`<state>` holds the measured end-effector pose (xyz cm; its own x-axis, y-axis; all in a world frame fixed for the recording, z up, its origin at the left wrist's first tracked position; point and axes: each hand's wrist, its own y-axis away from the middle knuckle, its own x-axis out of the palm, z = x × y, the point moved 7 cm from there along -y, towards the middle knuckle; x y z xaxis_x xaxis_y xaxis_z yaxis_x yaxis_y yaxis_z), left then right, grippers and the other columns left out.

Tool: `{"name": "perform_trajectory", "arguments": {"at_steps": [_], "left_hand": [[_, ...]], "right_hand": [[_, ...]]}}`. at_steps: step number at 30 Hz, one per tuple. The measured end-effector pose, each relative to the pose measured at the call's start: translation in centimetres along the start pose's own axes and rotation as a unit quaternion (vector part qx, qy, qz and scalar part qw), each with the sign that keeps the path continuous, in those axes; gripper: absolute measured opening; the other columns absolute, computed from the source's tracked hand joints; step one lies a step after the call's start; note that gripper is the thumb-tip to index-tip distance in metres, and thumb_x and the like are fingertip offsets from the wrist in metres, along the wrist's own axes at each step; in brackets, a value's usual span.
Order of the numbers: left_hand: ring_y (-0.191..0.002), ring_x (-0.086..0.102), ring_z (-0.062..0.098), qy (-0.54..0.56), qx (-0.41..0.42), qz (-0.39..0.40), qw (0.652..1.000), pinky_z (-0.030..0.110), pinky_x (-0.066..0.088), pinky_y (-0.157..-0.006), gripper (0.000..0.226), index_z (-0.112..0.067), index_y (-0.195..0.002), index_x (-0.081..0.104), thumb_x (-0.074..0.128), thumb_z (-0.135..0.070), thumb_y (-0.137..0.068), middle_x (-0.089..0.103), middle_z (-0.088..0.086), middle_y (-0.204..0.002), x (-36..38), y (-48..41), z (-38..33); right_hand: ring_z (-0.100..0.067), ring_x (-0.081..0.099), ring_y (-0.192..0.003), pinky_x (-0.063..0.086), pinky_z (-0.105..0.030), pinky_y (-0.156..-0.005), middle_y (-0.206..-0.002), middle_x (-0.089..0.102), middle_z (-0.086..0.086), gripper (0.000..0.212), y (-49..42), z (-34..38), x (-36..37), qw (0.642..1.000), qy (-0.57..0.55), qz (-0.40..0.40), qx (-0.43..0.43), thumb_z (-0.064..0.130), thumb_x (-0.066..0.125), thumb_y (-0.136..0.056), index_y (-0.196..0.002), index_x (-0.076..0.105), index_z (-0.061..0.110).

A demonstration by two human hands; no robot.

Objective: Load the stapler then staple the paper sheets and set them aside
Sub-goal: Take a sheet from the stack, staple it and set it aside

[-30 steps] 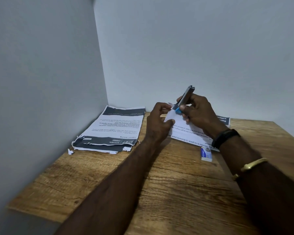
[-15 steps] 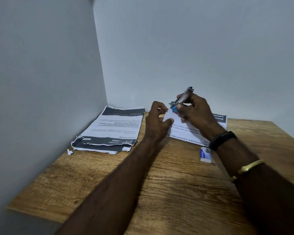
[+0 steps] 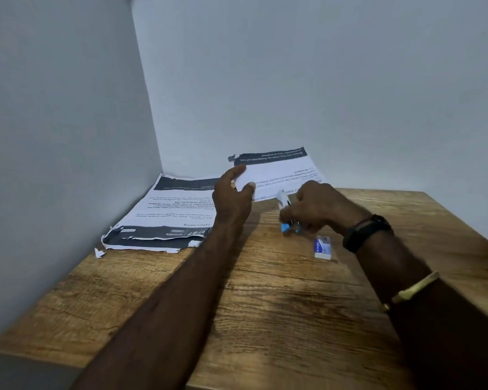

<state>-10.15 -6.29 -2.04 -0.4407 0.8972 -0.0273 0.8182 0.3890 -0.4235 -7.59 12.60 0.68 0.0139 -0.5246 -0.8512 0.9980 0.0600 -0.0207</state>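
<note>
My left hand (image 3: 233, 199) pinches the near edge of a printed paper sheet (image 3: 279, 171) between thumb and fingers and holds it lifted off the table, tilted up toward the back wall. My right hand (image 3: 314, 209) grips a small blue and silver stapler (image 3: 285, 218) low over the wooden table (image 3: 265, 305), to the right of the lifted sheet. The stapler's blue end points down at the wood. A stack of printed sheets (image 3: 166, 218) with torn dark edges lies at the left, against the corner walls.
A small white and blue staple box (image 3: 322, 246) lies on the table just right of the stapler. A torn paper scrap (image 3: 99, 253) sits by the stack's near left corner. Grey walls close the left and back sides. The table's right edge is near.
My right hand has come away from the sheet and dropped with the stapler down to the table. My left hand has lifted the sheet off the table and carried it leftward.
</note>
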Motion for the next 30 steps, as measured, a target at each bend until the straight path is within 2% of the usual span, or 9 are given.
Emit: {"name": "perform_trajectory", "arguments": {"at_steps": [5,10,14,17,20,23,25,27,30], "left_hand": [[-0.135,0.054,0.017,0.020,-0.012,0.005,1.000,0.036,0.041,-0.117,0.051,-0.011,-0.135,0.062,0.073,-0.004,-0.087,0.062,0.006,-0.141,0.1,0.1,-0.1],[-0.135,0.054,0.023,0.067,-0.045,0.001,0.997,0.053,0.048,-0.110,0.051,-0.010,-0.136,0.062,0.074,-0.002,-0.087,0.060,0.009,-0.142,0.0,-0.1,0.3],[-0.133,0.055,0.028,0.098,-0.067,0.004,0.993,0.055,0.049,-0.109,0.052,-0.010,-0.135,0.063,0.075,-0.001,-0.086,0.060,0.010,-0.140,0.1,-0.2,0.9],[-0.133,0.056,0.032,0.131,-0.093,0.012,0.987,0.054,0.051,-0.107,0.053,-0.010,-0.136,0.062,0.075,0.001,-0.086,0.059,0.011,-0.141,0.3,-0.3,1.2],[-0.129,0.059,0.034,0.159,-0.107,0.024,0.981,0.052,0.054,-0.104,0.054,-0.009,-0.137,0.061,0.073,0.005,-0.086,0.060,0.013,-0.139,0.5,-0.2,1.2],[-0.127,0.061,0.033,0.165,-0.109,0.049,0.979,0.052,0.057,-0.100,0.053,-0.008,-0.136,0.061,0.073,0.006,-0.086,0.060,0.013,-0.139,1.0,0.2,0.9],[-0.127,0.061,0.030,0.163,-0.106,0.078,0.978,0.047,0.060,-0.095,0.049,-0.008,-0.133,0.063,0.072,0.006,-0.087,0.059,0.011,-0.138,1.6,0.6,0.6],[-0.125,0.062,0.025,0.145,-0.093,0.102,0.980,0.041,0.061,-0.091,0.043,-0.009,-0.128,0.066,0.072,0.004,-0.088,0.062,0.008,-0.134,2.2,1.1,0.3],[-0.113,0.069,0.027,0.113,-0.087,0.101,0.985,0.036,0.063,-0.081,0.033,-0.004,-0.121,0.071,0.072,0.003,-0.088,0.069,0.015,-0.126,3.2,1.7,-0.1]], "right_hand": [[-0.015,0.068,-0.059,0.051,-0.023,-0.051,-0.067,0.070,0.002,0.038,-0.1,-0.3,1.7,0.993,0.121,0.004,0.015,0.047,0.085,-0.059,-0.073,0.065,0.017],[-0.012,0.055,-0.061,0.038,-0.022,-0.049,-0.067,0.058,0.005,0.042,-0.5,-0.3,2.4,0.991,0.129,-0.030,-0.001,0.049,0.086,-0.056,-0.061,0.058,0.018],[-0.016,0.069,-0.060,0.053,-0.026,-0.055,-0.068,0.071,0.001,0.044,-0.4,-0.7,2.3,0.996,0.083,-0.016,0.014,0.054,0.088,-0.064,-0.067,0.067,0.016],[-0.020,0.074,-0.055,0.065,-0.035,-0.062,-0.065,0.076,-0.006,0.031,-0.7,-2.2,0.8,0.996,-0.071,-0.043,0.041,0.038,0.083,-0.078,-0.078,0.075,0.009],[-0.025,0.074,-0.061,0.066,-0.039,-0.067,-0.086,0.077,-0.019,0.025,-1.0,-4.5,-0.4,0.940,-0.323,-0.077,0.082,0.023,0.078,-0.080,-0.096,0.074,0.004],[-0.026,0.076,-0.069,0.066,-0.039,-0.070,-0.097,0.073,-0.020,0.032,-1.2,-6.3,-0.8,0.864,-0.473,-0.128,0.112,0.025,0.083,-0.080,-0.101,0.070,0.003],[-0.024,0.076,-0.069,0.065,-0.035,-0.066,-0.100,0.074,-0.018,0.024,-1.0,-7.4,-1.7,0.825,-0.516,-0.203,0.112,0.015,0.083,-0.081,-0.097,0.069,0.004],[-0.022,0.076,-0.071,0.063,-0.027,-0.058,-0.104,0.070,-0.013,0.034,-0.6,-8.3,-2.6,0.792,-0.540,-0.263,0.111,0.000,0.078,-0.082,-0.111,0.062,0.007],[-0.021,0.075,-0.070,0.059,-0.021,-0.050,-0.100,0.061,-0.007,0.047,0.0,-9.5,-3.9,0.790,-0.517,-0.313,0.102,-0.013,0.073,-0.079,-0.115,0.057,0.013]]}}
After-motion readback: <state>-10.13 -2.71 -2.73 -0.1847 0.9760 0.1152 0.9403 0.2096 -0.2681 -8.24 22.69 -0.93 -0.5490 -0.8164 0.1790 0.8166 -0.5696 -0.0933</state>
